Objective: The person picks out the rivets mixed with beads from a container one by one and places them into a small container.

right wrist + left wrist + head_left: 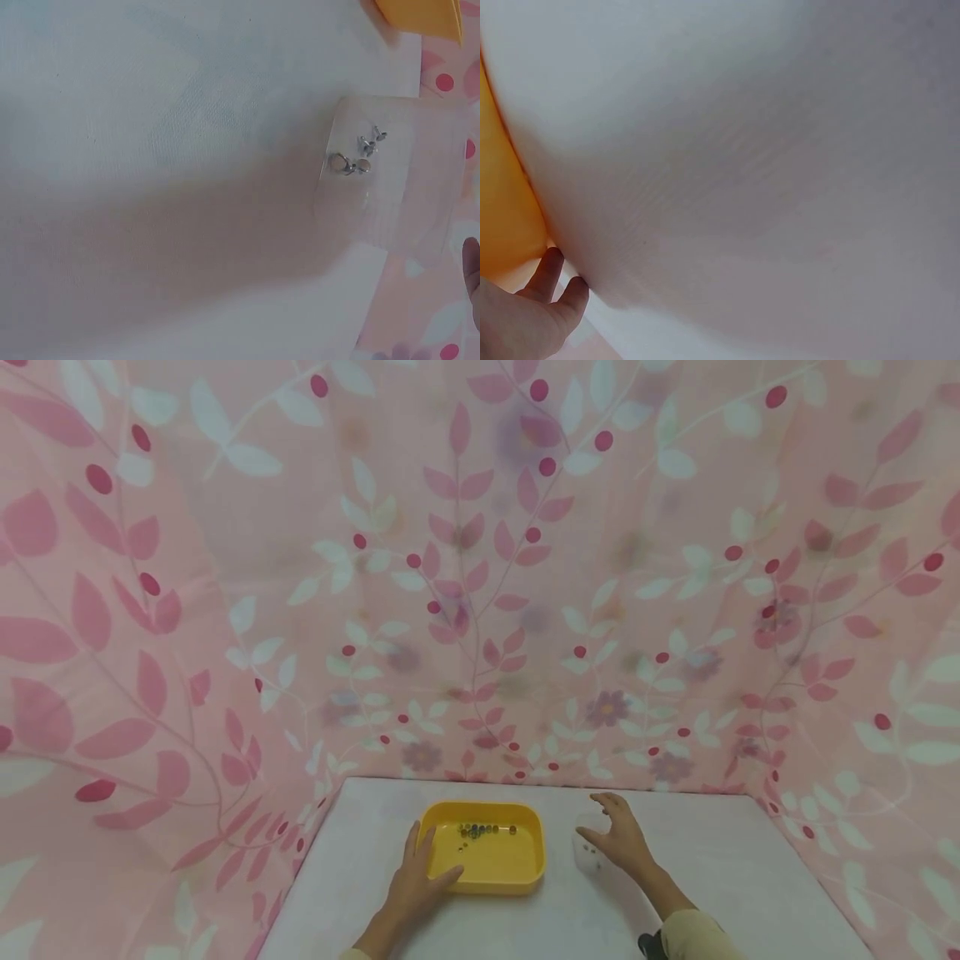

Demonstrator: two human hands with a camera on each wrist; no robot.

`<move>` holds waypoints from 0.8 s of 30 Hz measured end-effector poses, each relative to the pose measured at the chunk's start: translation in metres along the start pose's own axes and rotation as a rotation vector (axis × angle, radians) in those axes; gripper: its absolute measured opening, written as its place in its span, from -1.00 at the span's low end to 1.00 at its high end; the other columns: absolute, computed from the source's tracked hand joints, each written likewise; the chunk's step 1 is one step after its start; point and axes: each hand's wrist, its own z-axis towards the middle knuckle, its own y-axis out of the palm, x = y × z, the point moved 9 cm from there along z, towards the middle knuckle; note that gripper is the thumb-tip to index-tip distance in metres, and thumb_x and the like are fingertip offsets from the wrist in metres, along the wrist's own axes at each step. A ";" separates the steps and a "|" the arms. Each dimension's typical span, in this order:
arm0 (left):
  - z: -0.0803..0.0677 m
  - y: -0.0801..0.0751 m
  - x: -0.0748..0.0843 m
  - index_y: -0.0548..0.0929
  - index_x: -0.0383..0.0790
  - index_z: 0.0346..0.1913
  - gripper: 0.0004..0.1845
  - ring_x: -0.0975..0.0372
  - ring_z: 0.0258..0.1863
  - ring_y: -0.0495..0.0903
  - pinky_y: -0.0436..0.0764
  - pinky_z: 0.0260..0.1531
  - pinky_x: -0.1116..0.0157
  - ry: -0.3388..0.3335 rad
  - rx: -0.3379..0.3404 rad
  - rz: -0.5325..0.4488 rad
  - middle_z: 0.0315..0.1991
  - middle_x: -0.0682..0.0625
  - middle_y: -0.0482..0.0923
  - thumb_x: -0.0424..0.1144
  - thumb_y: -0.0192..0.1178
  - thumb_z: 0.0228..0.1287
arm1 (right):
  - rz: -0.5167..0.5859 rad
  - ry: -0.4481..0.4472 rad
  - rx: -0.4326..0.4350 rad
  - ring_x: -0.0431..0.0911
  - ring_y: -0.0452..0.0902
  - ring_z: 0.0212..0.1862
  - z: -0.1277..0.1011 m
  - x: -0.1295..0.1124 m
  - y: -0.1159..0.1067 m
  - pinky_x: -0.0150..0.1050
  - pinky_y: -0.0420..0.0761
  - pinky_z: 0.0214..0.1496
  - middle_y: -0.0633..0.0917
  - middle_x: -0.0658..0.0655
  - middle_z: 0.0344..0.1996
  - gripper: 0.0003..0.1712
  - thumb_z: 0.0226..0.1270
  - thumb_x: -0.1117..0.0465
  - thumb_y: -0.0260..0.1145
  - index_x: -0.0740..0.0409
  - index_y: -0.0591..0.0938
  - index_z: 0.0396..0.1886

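Observation:
A yellow tray (498,888) holds several small round marble-like pieces (480,831), mostly gathered near its far wall. My left hand (415,881) lies at the tray's left side, fingers spread along the left rim and thumb over the near rim. In the left wrist view, the fingertips (553,259) are right at the yellow edge. To the tray's right stands a clear plastic container (427,187) with several small shiny metal pieces (364,146) at its bottom. My right hand (624,842) is beside this container with fingers and thumb spread apart, nothing held between them.
A white tabletop (540,935) lies under everything. Pink leaf-patterned fabric (480,610) hangs behind it and along both sides. A black object (651,945) is strapped at the right wrist, by the sleeve (697,935).

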 end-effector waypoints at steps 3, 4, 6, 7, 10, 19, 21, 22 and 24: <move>0.002 0.000 -0.002 0.19 -0.05 0.54 0.07 -0.22 0.18 0.51 0.52 0.06 -0.21 -0.002 -0.003 -0.001 0.61 -0.12 -0.20 0.40 0.30 0.04 | -0.055 -0.018 -0.004 0.37 0.32 0.34 0.002 -0.004 0.003 0.41 0.35 0.24 0.25 0.39 0.45 -0.04 0.11 -0.06 0.52 0.19 0.34 0.44; 0.002 0.000 -0.002 0.18 -0.05 0.54 0.07 -0.22 0.18 0.51 0.53 0.05 -0.21 -0.005 -0.004 -0.001 0.61 -0.12 -0.21 0.40 0.30 0.04 | -0.077 -0.036 0.012 0.39 0.30 0.34 0.003 -0.007 0.003 0.46 0.33 0.22 0.20 0.40 0.48 0.00 0.10 -0.08 0.52 0.18 0.30 0.47; 0.001 -0.001 -0.002 0.19 -0.07 0.53 0.06 -0.23 0.18 0.51 0.53 0.04 -0.21 -0.003 -0.005 -0.001 0.61 -0.13 -0.20 0.38 0.31 0.05 | -0.132 -0.068 0.045 0.39 0.34 0.31 0.004 -0.013 0.005 0.48 0.34 0.19 0.13 0.42 0.50 0.06 0.10 -0.10 0.51 0.15 0.24 0.51; 0.001 -0.001 -0.002 0.19 -0.08 0.53 0.06 -0.23 0.17 0.51 0.53 0.03 -0.21 -0.002 -0.005 0.001 0.60 -0.14 -0.20 0.38 0.31 0.05 | -0.157 -0.083 0.061 0.39 0.35 0.30 0.004 -0.017 0.006 0.48 0.34 0.18 0.10 0.42 0.51 0.09 0.09 -0.11 0.51 0.14 0.21 0.53; 0.000 -0.003 -0.001 0.20 -0.09 0.53 0.06 -0.22 0.18 0.51 0.54 0.03 -0.20 0.001 -0.003 0.002 0.60 -0.15 -0.19 0.38 0.31 0.05 | -0.227 -0.107 0.071 0.39 0.32 0.32 0.006 -0.027 0.013 0.46 0.32 0.22 0.02 0.42 0.54 0.14 0.09 -0.16 0.49 0.06 0.13 0.57; 0.001 -0.001 0.002 0.18 -0.08 0.54 0.05 -0.27 0.21 0.47 0.52 0.05 -0.24 0.017 -0.006 -0.015 0.60 -0.17 -0.19 0.34 0.32 0.08 | -0.312 -0.178 0.012 0.42 0.21 0.37 0.007 -0.048 0.044 0.40 0.18 0.34 -0.13 0.33 0.58 0.14 0.08 -0.26 0.45 0.04 0.17 0.56; 0.001 -0.001 0.004 0.18 -0.10 0.54 0.05 -0.27 0.20 0.48 0.53 0.02 -0.24 0.026 -0.004 -0.010 0.60 -0.19 -0.19 0.34 0.32 0.08 | -0.308 -0.192 0.008 0.41 0.20 0.37 0.007 -0.054 0.049 0.41 0.18 0.34 -0.13 0.33 0.58 0.14 0.06 -0.25 0.46 0.04 0.18 0.56; 0.001 -0.001 0.004 0.17 -0.09 0.54 0.05 -0.27 0.19 0.48 0.53 0.02 -0.24 0.023 -0.003 -0.007 0.60 -0.17 -0.19 0.34 0.32 0.07 | -0.315 -0.200 0.007 0.40 0.20 0.37 0.007 -0.057 0.052 0.41 0.18 0.34 -0.13 0.33 0.58 0.14 0.06 -0.25 0.46 0.03 0.17 0.56; 0.001 -0.001 0.005 0.18 -0.10 0.54 0.05 -0.28 0.17 0.49 0.54 -0.01 -0.24 0.033 0.005 -0.007 0.60 -0.18 -0.19 0.34 0.32 0.07 | -0.317 -0.204 -0.008 0.39 0.20 0.37 0.007 -0.063 0.059 0.40 0.17 0.35 -0.14 0.31 0.59 0.14 0.06 -0.26 0.45 0.00 0.15 0.57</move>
